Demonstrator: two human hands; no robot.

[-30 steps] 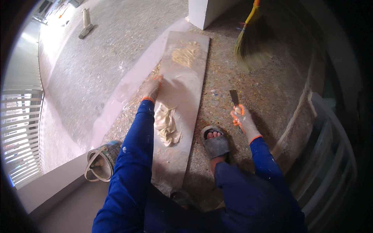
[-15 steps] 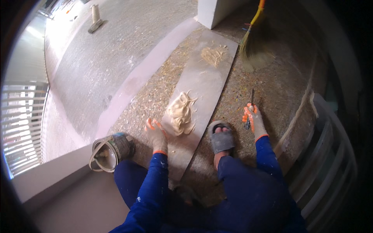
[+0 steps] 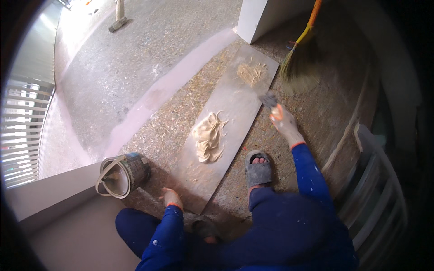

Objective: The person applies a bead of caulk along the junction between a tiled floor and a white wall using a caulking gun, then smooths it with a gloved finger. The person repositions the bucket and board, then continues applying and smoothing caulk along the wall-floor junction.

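Observation:
My right hand [image 3: 284, 125], in a pale glove with orange on the fingers, is closed round a putty knife [image 3: 269, 99]. The knife's dark end is at the right edge of a long grey board [image 3: 230, 106] on the floor. A thick mound of beige putty [image 3: 210, 137] lies on the board's middle, and a thinner patch of putty [image 3: 251, 73] is spread near its far end. Beside the board's near left edge is my gloved left hand [image 3: 171, 198], low and apparently holding nothing, its fingers loosely apart and partly hidden.
A paint-smeared bucket [image 3: 125, 175] stands left of my left hand. Beyond the board are a white pillar [image 3: 253, 20] and a straw broom [image 3: 298, 67]. My sandalled foot [image 3: 258, 169] is right of the board. White railings [image 3: 379, 180] rise at the right; another tool [image 3: 118, 20] lies far left.
My right hand has moved forward and left with the putty knife, up to the board's edge. My left hand has drawn back toward me, away from beside the putty mound.

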